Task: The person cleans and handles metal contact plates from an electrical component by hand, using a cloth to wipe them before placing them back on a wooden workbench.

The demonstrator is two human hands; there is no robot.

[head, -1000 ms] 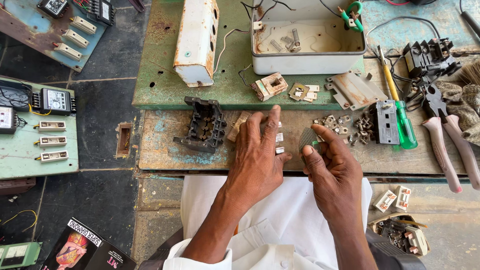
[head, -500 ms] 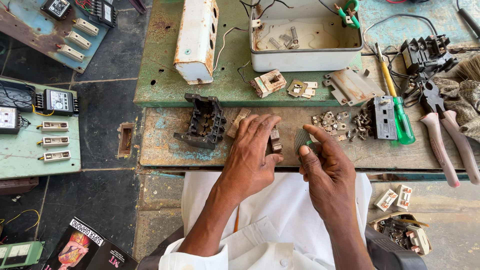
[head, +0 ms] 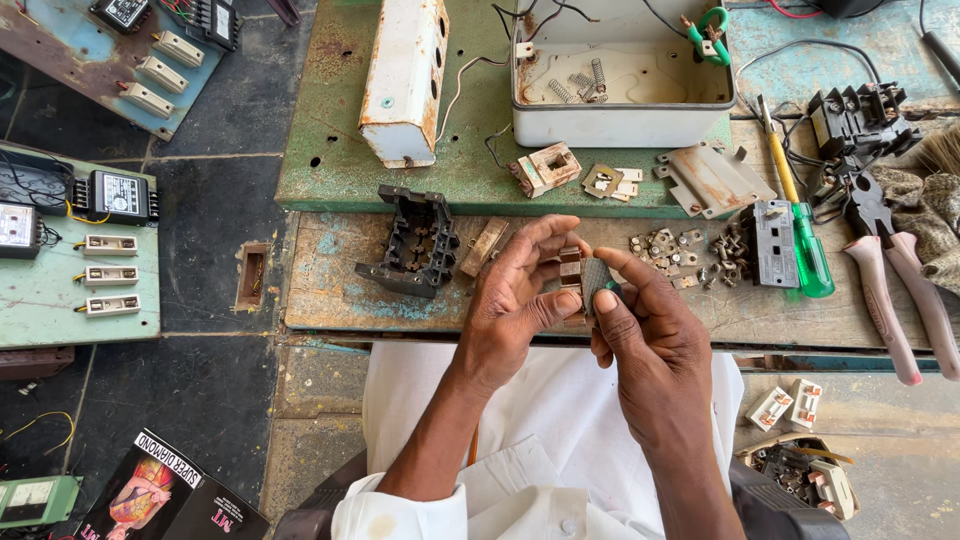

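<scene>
Fingers of my left hand (head: 515, 305) and right hand (head: 645, 335) pinch a small dark part (head: 597, 278) together; black housing (head: 417, 243) sits at ten o'clock

The open box (head: 622, 95) sits at the back of the worktop (head: 340, 170), with the tall case (head: 405, 75) to its left. The switch frame (head: 415, 243) lies in front of the case, left of both hands. The screwdriver (head: 795, 215) and pliers (head: 890, 270) lie to the right.
</scene>
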